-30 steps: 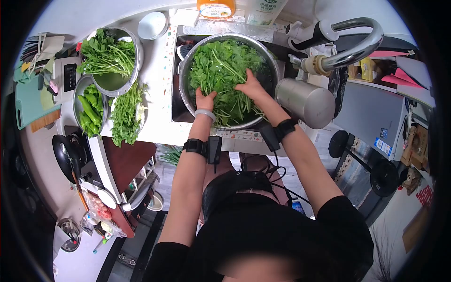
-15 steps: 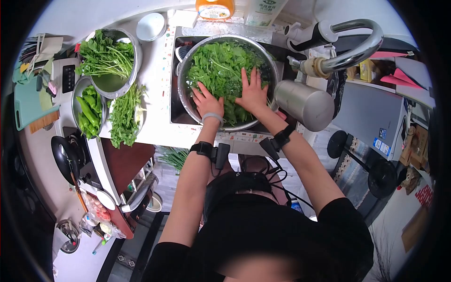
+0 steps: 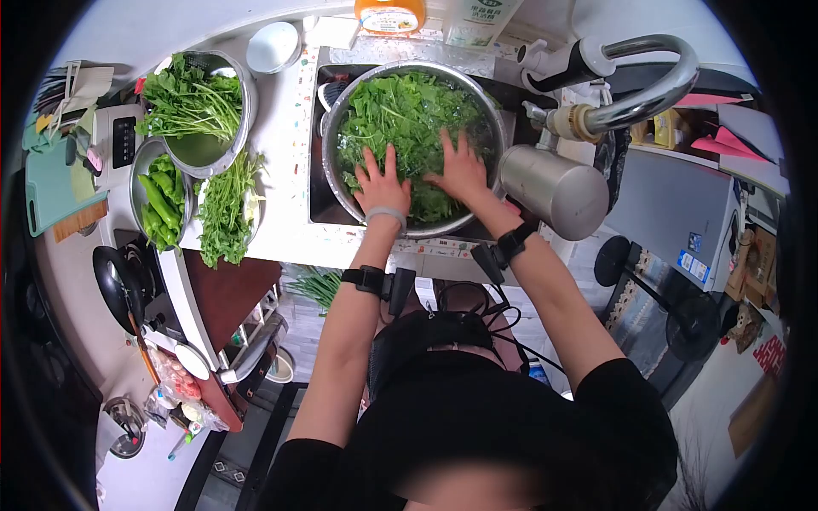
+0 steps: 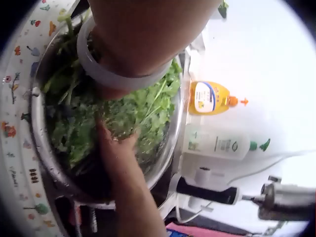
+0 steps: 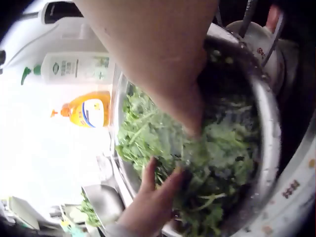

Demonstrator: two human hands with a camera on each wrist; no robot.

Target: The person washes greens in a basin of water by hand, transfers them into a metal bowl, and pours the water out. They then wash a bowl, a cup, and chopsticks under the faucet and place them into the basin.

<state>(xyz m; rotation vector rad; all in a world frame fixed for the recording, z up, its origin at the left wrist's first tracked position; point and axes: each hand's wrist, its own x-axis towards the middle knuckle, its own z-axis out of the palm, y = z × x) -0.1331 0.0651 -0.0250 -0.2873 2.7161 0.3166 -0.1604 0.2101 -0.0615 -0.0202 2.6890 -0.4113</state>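
A large metal basin [image 5: 270, 133] in the sink holds leafy greens [image 3: 409, 106] lying in water. My left hand [image 3: 383, 189] rests on the greens at the near left side, fingers straight and spread. Beside it, my right hand [image 3: 461, 170] presses into the greens with fingers stretched forward, the tips partly under leaves and water. Between the two hands, wet leaves show in the left wrist view. A pale bangle [image 4: 111, 76] circles my left wrist.
A metal faucet [image 3: 673, 85] and a steel cylinder [image 3: 558, 189] stand right of the basin. On the left counter are a pot [image 3: 253, 106] of greens, a bowl of green peppers [image 3: 162, 204] and more stemmed greens [image 3: 226, 213]. An orange soap bottle [image 4: 210, 97] stands behind.
Both hands turned from gripping among the greens to lying palm down with spread fingers. The left hand has since shifted slightly right, and the greens sit lower in the water.
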